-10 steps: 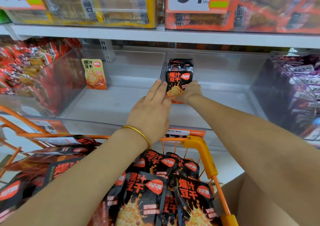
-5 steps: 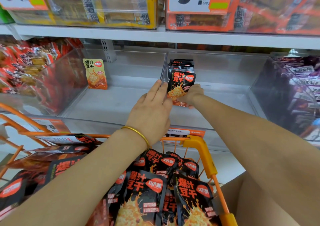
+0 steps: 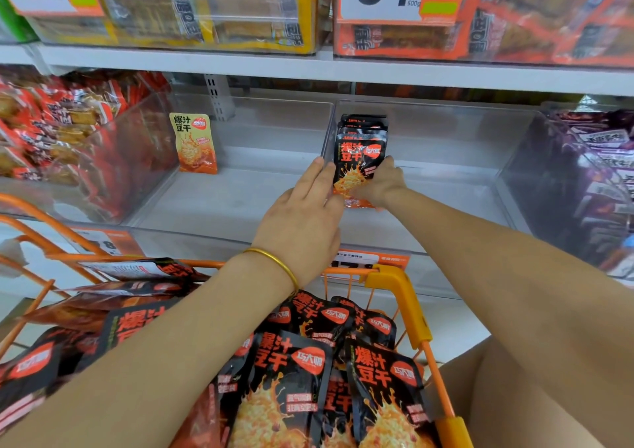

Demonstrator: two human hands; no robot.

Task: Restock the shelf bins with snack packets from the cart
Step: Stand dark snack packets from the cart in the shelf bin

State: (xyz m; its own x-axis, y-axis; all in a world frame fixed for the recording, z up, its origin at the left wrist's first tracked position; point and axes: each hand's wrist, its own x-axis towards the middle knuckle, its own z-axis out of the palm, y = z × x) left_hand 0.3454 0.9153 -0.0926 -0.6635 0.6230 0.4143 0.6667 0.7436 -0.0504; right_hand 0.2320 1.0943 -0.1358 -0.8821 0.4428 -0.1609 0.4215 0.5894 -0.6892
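A row of black snack packets (image 3: 360,154) stands upright along the left wall of a clear shelf bin (image 3: 446,204). My right hand (image 3: 379,185) grips the front packets from the right, fingers curled round their lower edge. With straight fingers, my left hand (image 3: 305,217) presses against the left side of the row at the bin's divider. Below lies the orange cart (image 3: 404,296), heaped with more black packets (image 3: 295,375).
One orange packet (image 3: 194,143) stands in the neighbouring clear bin (image 3: 212,204) on the left. Bins of red packets (image 3: 61,138) and purple packets (image 3: 597,173) flank both. The upper shelf (image 3: 308,66) holds boxed goods and price tags.
The front packet was tilted half a second ago; it now stands more upright against the row. Both hands stay at the row, shifted only slightly.
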